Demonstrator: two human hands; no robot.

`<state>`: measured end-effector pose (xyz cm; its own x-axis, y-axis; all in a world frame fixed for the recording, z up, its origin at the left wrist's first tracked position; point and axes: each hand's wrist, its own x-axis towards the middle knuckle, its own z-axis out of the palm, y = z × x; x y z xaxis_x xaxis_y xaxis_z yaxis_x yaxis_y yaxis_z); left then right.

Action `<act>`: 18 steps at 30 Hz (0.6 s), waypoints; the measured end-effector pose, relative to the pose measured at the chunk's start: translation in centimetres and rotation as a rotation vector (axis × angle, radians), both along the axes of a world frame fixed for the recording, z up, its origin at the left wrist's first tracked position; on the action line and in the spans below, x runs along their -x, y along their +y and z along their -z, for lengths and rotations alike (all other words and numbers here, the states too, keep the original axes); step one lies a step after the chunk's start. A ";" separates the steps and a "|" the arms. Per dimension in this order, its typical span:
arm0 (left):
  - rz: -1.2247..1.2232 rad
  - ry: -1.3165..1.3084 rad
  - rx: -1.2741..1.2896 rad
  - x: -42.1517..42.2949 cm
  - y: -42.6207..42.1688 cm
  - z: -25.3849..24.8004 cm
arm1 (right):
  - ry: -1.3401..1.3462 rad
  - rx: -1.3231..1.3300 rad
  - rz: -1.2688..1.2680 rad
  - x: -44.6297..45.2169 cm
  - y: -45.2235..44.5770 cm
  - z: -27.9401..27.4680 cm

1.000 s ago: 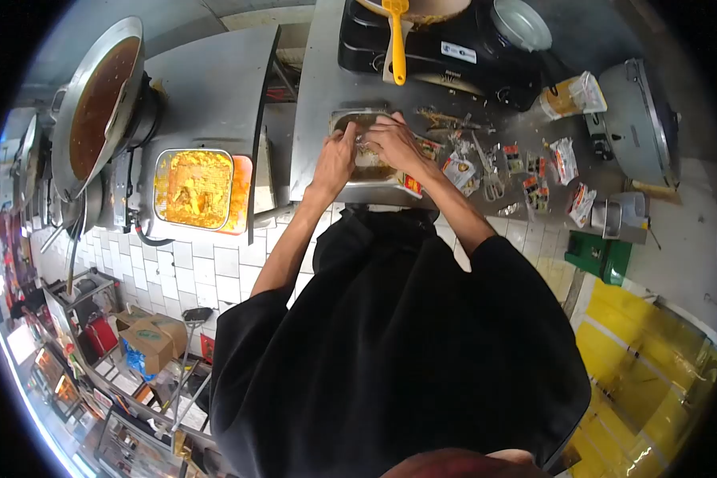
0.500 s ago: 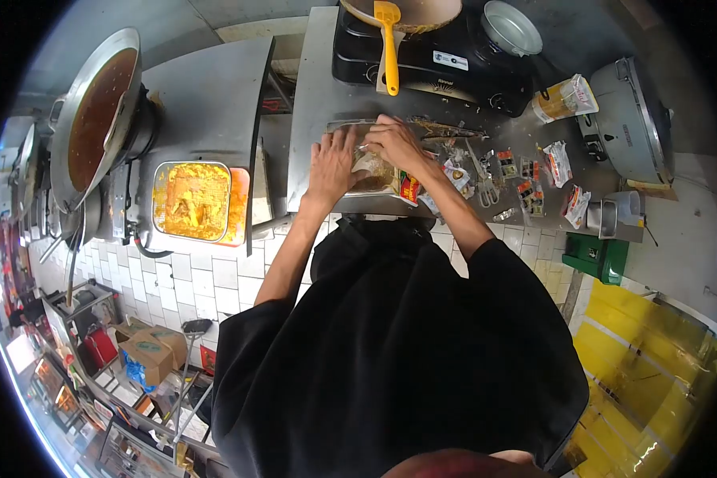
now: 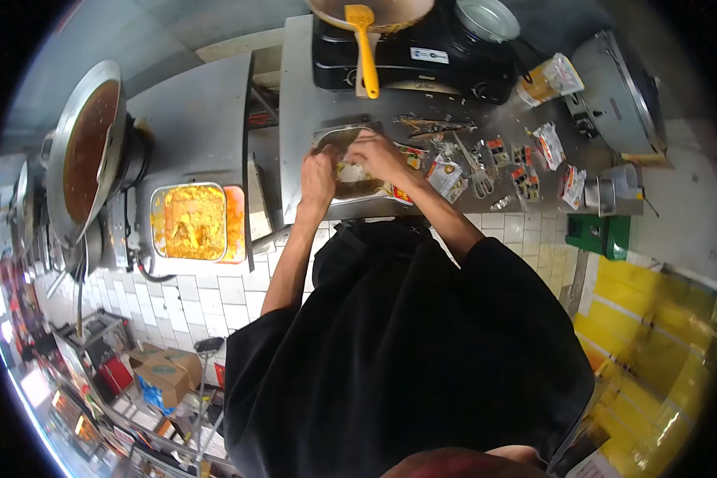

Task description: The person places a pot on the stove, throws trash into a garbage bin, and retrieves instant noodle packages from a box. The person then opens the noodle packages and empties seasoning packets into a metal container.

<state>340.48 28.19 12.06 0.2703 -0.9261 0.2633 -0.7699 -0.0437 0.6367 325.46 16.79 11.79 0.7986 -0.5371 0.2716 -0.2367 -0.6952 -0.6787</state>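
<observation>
A rectangular metal tray (image 3: 355, 193) holding a pale, powdery or crumbly mix lies at the front of the steel counter, before my body. At its left side is my left hand (image 3: 319, 177), fingers curled in; whatever they hold is hidden. My right hand (image 3: 377, 157) reaches over the tray from the right, its fingers bent together and somewhat blurred, and I cannot make out anything in them. A red and yellow packet (image 3: 399, 193) touches the tray's right front corner. Torn wrappers (image 3: 446, 177) and scissors (image 3: 479, 179) lie further right.
Behind the tray stands a black gas stove (image 3: 414, 68) with a pan and an orange spatula (image 3: 366, 60). Seasoning packets (image 3: 548, 143) and a large cooker (image 3: 620, 95) are on the right. To the left are a tray of yellow food (image 3: 190, 223) and a wok (image 3: 88, 151) of reddish-brown liquid.
My fingers, spread over the tray before, are now curled in. The right hand has shifted slightly toward the front, showing more of the tray's back. The view has tilted a little.
</observation>
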 end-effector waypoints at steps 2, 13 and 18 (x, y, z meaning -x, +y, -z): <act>0.006 -0.001 -0.052 0.1 0.1 -0.3 | 0.047 0.024 0.053 0.2 -0.4 -0.3; -0.019 -0.234 -0.153 -0.2 -0.1 -0.5 | 0.125 -0.082 0.060 0.4 -0.8 -0.4; -0.045 -0.221 -0.153 0.1 -0.3 -0.5 | 0.013 -0.027 -0.068 0.0 -0.5 0.7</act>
<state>340.33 27.87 12.59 0.2633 -0.9481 0.1784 -0.8847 -0.1636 0.4365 325.42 16.28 11.09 0.8367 -0.4884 0.2475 -0.1981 -0.6915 -0.6947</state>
